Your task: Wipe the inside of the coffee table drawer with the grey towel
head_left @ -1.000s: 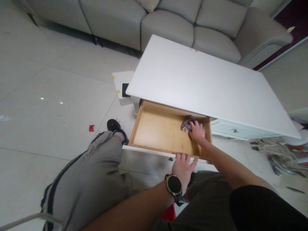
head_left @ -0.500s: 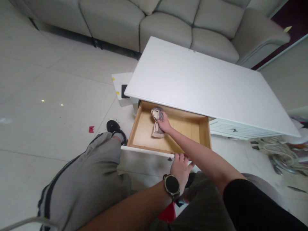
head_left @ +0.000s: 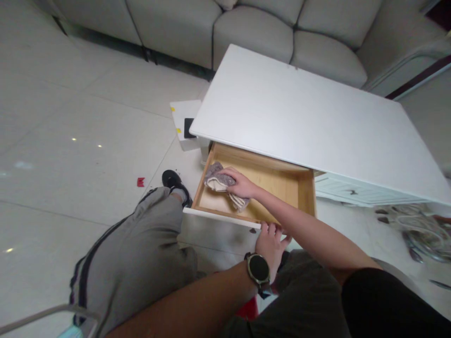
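Note:
A wooden drawer [head_left: 278, 185] is pulled out from the white table [head_left: 299, 112]. Inside its left part, my right hand [head_left: 241, 182] grips a bunched grey-brown and cream cloth [head_left: 217, 179], whose striped end hangs toward the drawer's front. My left hand [head_left: 270, 244], with a watch on the wrist, has its fingers hooked over the drawer's front edge, right of the small dark knob [head_left: 252, 230].
A grey sofa [head_left: 253, 35] stands behind the table. On the floor lie a white box [head_left: 181, 112] with a dark item, a small red piece [head_left: 140, 182] and, at right, a heap of cords [head_left: 419, 227]. My legs flank the drawer front.
My right hand and the cloth have shifted toward the drawer's left side, and the cloth has turned and spread leftward. My left hand keeps its place on the front edge. The view has shifted slightly.

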The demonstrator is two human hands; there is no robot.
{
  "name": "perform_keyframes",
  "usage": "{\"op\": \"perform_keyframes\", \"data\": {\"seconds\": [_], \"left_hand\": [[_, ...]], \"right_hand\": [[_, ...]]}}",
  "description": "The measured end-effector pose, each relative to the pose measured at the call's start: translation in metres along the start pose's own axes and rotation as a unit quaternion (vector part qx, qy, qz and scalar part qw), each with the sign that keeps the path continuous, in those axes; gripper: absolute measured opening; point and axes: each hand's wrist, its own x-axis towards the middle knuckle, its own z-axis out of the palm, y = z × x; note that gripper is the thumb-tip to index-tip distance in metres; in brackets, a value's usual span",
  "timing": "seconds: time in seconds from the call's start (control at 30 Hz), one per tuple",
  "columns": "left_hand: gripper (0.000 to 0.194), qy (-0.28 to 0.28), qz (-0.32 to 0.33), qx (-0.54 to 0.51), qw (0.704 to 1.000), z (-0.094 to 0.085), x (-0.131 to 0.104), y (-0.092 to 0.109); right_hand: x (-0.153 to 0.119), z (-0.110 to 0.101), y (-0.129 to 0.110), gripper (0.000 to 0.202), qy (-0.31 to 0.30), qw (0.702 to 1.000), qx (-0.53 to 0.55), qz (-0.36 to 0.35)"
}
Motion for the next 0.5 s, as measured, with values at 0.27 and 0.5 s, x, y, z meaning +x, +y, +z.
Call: {"op": "perform_keyframes", "data": {"seconds": [0.27,0.5], "left_hand": [[0.039,-0.024,0.004,-0.001,1.0,0.016,0.005,0.002],[0.052,0.016,0.014,-0.049,0.999,0.018,-0.002,0.004]], "right_hand": [[-0.024,0.02,-0.043,0.066,-0.192,0.953,-0.233,-0.035],[-0.029,-0.024,-0.038,0.035,-0.331,0.869,-0.355,-0.098]]}}
